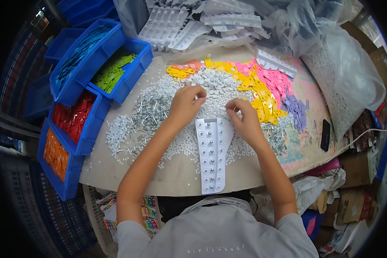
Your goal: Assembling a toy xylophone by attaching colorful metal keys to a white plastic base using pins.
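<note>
A white plastic tray (pixel 211 161) lies lengthwise before me, with rows of round seats and a middle line of small shiny metal heads. Beyond its far end, my left hand (pixel 188 102) hovers over a heap of small white round pieces (pixel 213 81), thumb and fingers curled toward each other. My right hand (pixel 245 117) is just right of the tray's far end, its fingers bent in toward the thumb. Anything pinched in either hand is too small to make out. Metal pins with white heads (pixel 152 107) are heaped beside my left forearm.
Blue bins at the left hold blue, green (pixel 114 73), red (pixel 75 116) and orange (pixel 56 150) pieces. Yellow (pixel 264 101), pink (pixel 275 81) and purple strips (pixel 294 111) lie right of the heap. White trays (pixel 232 19) are stacked behind. A black phone (pixel 326 135) lies near the right edge.
</note>
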The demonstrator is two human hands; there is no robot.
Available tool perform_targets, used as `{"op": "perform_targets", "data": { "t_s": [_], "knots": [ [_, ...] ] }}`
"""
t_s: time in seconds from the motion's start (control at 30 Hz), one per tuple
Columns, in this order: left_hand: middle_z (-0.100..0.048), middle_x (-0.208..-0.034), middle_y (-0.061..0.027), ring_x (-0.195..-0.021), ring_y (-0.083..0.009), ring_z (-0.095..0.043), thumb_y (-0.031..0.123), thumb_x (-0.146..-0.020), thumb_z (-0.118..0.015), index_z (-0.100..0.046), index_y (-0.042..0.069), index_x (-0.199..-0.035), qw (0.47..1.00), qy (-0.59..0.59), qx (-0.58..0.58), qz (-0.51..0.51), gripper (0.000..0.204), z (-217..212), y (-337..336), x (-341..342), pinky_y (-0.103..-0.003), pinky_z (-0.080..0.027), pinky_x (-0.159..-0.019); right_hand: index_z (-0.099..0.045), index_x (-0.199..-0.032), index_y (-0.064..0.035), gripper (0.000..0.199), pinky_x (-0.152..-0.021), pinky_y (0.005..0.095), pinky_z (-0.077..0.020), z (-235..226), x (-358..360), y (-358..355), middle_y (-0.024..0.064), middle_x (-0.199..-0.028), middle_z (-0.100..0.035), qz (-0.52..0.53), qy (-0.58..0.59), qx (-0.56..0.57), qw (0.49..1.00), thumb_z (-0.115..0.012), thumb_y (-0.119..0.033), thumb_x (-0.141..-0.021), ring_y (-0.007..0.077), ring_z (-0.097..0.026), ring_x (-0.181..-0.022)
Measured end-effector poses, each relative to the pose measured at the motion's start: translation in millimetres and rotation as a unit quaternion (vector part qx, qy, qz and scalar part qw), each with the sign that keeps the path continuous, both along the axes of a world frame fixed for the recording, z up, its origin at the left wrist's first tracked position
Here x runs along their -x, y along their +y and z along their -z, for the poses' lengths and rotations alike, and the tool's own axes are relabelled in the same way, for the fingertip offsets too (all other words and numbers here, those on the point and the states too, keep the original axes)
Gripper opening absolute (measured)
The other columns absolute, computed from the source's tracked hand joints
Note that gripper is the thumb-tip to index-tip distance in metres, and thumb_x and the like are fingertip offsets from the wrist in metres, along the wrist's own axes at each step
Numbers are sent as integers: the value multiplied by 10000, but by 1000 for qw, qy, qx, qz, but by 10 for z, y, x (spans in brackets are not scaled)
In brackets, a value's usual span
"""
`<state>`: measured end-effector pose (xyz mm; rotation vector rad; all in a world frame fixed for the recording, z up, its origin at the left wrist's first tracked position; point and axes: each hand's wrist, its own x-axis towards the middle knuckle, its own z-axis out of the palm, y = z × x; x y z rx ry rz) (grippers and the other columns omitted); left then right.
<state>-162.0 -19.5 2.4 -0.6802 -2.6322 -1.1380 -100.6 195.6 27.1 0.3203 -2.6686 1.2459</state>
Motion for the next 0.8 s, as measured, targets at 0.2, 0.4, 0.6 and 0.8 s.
{"op": "perform_targets", "data": {
  "t_s": [0.2, 0.4, 0.6, 0.8],
  "knots": [
    [-675, -862, -59, -833, -172, -599, 67, -815, -737, -748, 40, -955, 977, -173, -119, 36, 144, -78, -212, -540, -314, -485, -787, -649, -950, -10, 92, -800, 329, -481, 127, -270, -29, 91, -887, -630, -47, -57, 38, 997, -663, -26, -861, 212, -608, -851],
    [-659, -876, -87, -771, -201, -620, 83, -846, -713, -730, 40, -929, 977, -179, -113, 19, 95, 52, -171, -682, -324, -497, -708, -643, -928, -19, 70, -834, 386, -467, 193, -260, -108, 129, -902, -612, -22, -64, 35, 997, -645, -31, -859, 295, -574, -933],
    [-677, -874, -31, -715, -104, -581, 45, -860, -707, -696, 14, -926, 960, -236, -142, -48, 73, 84, -119, -715, -257, -482, -670, -616, -932, -23, 81, -831, 405, -463, 283, -311, -201, 137, -925, -600, 24, -19, 19, 999, -657, -39, -863, 323, -567, -927],
    [-654, -828, -69, -747, -199, -620, 76, -840, -729, -691, 16, -870, 999, -8, -41, -20, 78, 137, -139, -738, -318, -487, -679, -621, -934, -26, 99, -793, 408, -484, 382, -366, -220, 111, -934, -601, 39, 108, -75, 991, -685, -49, -862, 316, -568, -917]
  ]
}}
